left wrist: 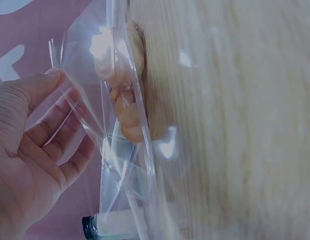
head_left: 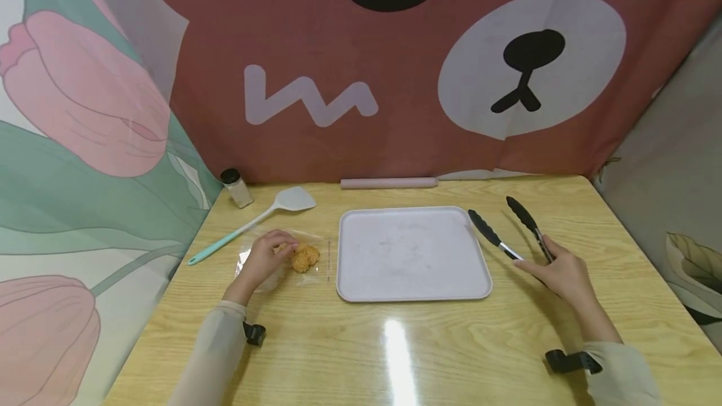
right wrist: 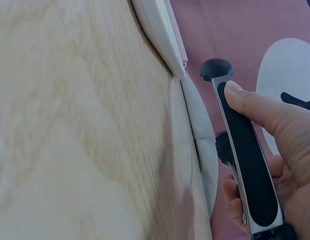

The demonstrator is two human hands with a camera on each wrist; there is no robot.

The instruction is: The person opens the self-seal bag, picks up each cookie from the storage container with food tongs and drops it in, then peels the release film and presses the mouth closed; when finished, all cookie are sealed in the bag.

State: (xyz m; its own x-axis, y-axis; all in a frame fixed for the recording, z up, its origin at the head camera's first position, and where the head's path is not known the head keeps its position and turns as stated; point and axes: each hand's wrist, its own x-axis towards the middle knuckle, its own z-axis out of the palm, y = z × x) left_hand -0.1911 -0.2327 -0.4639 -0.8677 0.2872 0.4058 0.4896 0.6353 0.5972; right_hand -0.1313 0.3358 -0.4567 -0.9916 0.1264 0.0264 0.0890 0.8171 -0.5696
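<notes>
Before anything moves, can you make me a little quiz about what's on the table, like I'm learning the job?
1. Which of the person's hands holds the tongs?
2. True or false: in the head view, the tray lies between the spatula and the tongs.
3. What is in the clear bag? A) eggs B) cookies C) spoons

Key: 1. The right hand. 2. True. 3. B.

The pale yellow wood-grain surface carries a white rectangular tray with rounded corners near its middle. Left of the tray lies a clear plastic bag of golden-brown cookies; beyond it, a white-bladed spatula with a turquoise handle and a clear, black-lidded jar. A pale pink rod lies along the far edge.
</notes>
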